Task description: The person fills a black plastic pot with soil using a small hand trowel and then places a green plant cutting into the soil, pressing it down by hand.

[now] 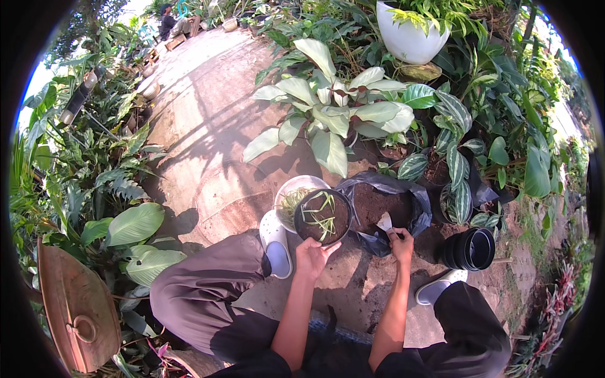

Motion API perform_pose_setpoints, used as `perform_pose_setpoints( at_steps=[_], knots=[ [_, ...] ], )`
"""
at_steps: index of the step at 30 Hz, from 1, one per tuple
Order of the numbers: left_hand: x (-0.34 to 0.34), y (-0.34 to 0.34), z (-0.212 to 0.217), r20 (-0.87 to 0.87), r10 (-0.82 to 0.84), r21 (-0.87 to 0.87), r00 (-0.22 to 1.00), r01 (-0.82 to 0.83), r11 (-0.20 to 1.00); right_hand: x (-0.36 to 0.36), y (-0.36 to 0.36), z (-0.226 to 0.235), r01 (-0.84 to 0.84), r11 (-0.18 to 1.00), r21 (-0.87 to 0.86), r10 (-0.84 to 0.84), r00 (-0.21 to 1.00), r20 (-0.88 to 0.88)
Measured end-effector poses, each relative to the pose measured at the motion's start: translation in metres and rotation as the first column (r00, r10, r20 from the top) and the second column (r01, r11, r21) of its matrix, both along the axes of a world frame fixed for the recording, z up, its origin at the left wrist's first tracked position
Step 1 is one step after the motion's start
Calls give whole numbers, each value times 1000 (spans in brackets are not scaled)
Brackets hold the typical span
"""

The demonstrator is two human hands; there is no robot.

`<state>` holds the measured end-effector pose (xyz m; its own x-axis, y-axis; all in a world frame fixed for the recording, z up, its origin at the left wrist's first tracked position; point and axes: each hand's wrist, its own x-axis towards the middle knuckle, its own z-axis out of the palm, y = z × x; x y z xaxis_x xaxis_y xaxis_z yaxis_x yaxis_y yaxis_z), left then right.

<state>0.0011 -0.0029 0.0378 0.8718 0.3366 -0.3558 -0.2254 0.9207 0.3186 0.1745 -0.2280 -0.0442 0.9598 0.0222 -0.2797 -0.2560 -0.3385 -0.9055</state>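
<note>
While a black pot [297, 225] is held by the left hand [311, 257], a trowel [384, 221] is gripped in the right hand [401, 244] — soil bag [421, 211] just beyond, nested pots [452, 252] to its right.

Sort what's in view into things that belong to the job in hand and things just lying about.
In the job:
black pot, held by the left hand
small trowel, in the right hand
dark plastic bag of soil
probably the pale bowl of grassy shoots

Apparently just about:
white planter
brown vessel, far left
pale-leaved plant
stacked black pots, untouched, possibly spares
</note>
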Motion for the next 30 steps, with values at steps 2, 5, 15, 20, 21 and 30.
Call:
perform_pose_setpoints(
  at_steps=[2, 5, 15, 20, 21, 30],
  knots=[
    [-4, 3, 2, -31, 33, 62, 999, -31, 998, 0, 5, 28, -21, 999, 24, 21, 1000, -3],
    [1, 0, 7, -20, 40, 76, 999, -38, 996, 10, -9, 46, -106, 976, 189, 96, 993, 62],
    [-2, 3, -7, -4, 101, 124, 995, -100, 987, -9, 4, 179, -298, 883, 363, 321, 947, -2],
    [2, -6, -2, -95, 207, 254, 974, -177, 951, -22, 22, 199, -439, 819, 370, 415, 898, 148],
    [3, -8, 7, -104, 220, 283, 970, -183, 942, -26, 27, 203, -456, 848, 270, 421, 889, 178],
    [3, -6, 0, -78, 232, 295, 970, -200, 935, -62, 63, 222, -400, 854, -334, 513, 756, 406]
  ],
)
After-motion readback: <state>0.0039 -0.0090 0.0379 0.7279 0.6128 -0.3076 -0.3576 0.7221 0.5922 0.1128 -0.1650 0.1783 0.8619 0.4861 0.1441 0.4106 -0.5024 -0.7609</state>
